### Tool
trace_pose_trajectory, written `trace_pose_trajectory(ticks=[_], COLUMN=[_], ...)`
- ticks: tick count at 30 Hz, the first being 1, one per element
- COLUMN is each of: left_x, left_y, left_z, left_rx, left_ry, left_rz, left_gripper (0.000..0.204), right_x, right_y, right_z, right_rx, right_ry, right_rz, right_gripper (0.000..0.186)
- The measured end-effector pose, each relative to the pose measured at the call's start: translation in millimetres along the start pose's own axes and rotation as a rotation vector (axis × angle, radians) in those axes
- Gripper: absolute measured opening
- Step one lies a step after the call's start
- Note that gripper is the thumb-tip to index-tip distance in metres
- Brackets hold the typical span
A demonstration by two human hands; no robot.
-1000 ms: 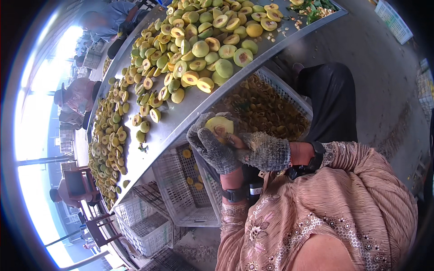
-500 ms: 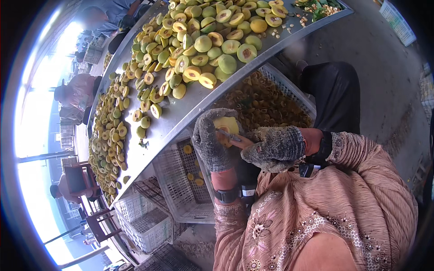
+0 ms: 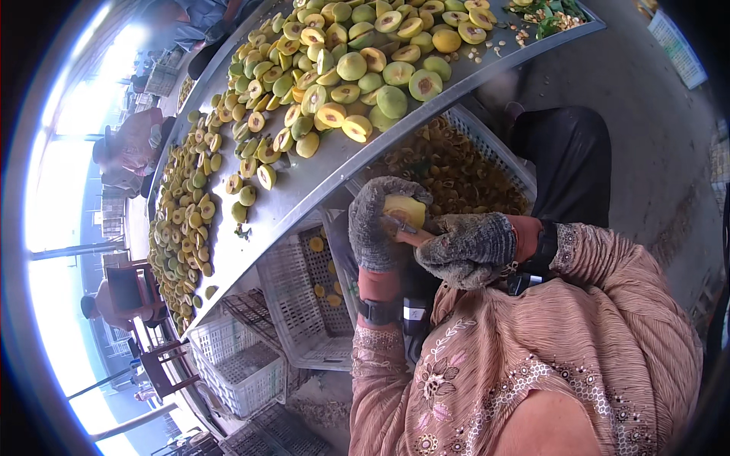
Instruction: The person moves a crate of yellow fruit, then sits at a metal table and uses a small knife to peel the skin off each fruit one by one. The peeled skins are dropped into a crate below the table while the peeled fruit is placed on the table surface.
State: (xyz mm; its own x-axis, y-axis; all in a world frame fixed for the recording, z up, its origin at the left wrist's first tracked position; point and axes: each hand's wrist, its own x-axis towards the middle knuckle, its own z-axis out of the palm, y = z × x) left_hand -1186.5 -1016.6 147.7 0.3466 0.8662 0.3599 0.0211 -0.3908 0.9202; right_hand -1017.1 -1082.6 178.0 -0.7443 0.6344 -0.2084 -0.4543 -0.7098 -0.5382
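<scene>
A grey knitted glove covers my left hand (image 3: 372,232), which is closed around a yellow, peach-like fruit half (image 3: 409,208), its cut face turned up. Also gloved, my right hand (image 3: 473,249) grips a small knife (image 3: 414,236) with an orange-brown handle. The short metal blade meets the cut face near its middle; its tip is hard to make out. Both hands are close together in front of my chest, just below the edge of the metal table (image 3: 334,181). Many similar halves (image 3: 351,67) with brown centres lie heaped on that table.
Beneath the table is a crate (image 3: 487,133) full of brownish fruit scraps. Left of my legs stands another crate (image 3: 304,292) with several fruit pieces, beside a white crate (image 3: 236,368). Green leaves (image 3: 549,29) and pale bits lie at the table's corner. Other people sit beyond it.
My left hand has shifted right with the fruit half, closer to my right hand. The knife remains against the fruit, its handle now slightly lower and farther right. The view has turned a little.
</scene>
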Motion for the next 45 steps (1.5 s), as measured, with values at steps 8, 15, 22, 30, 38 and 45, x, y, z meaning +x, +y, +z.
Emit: trace_pose_trajectory(ticks=[8,15,22,30,38,45], left_x=[5.7,-59.8,-71.3,51.0,105.2,104.9], left_y=[-47.2,-36.7,-47.3,-114.5,-172.6,-153.8], left_z=[-7.4,-137.9,-270.7,-360.5,-340.3,-272.9], left_rx=[-0.957,-0.151,1.338,1.431,1.068,0.778], left_ry=[0.513,0.765,0.576,0.411,0.120,0.001], left_rz=[-0.202,-0.332,-0.554,-0.838,-0.696,-0.695], left_gripper=[0.034,0.034,0.052,0.074,0.070,0.061], right_x=[0.9,26.6,22.3,16.6,36.7,47.0], right_y=[23.2,70.9,60.5,67.6,103.3,100.9], right_z=[-75.1,-199.5,-182.0,-209.8,-272.6,-249.3], right_rx=[-0.460,-1.572,-1.091,-1.288,-2.041,-2.296], right_ry=[0.251,0.473,0.591,0.544,0.088,-0.115], right_rz=[0.055,0.355,0.446,0.446,0.228,0.139], right_gripper=[0.043,0.040,0.042,0.047,0.033,0.032])
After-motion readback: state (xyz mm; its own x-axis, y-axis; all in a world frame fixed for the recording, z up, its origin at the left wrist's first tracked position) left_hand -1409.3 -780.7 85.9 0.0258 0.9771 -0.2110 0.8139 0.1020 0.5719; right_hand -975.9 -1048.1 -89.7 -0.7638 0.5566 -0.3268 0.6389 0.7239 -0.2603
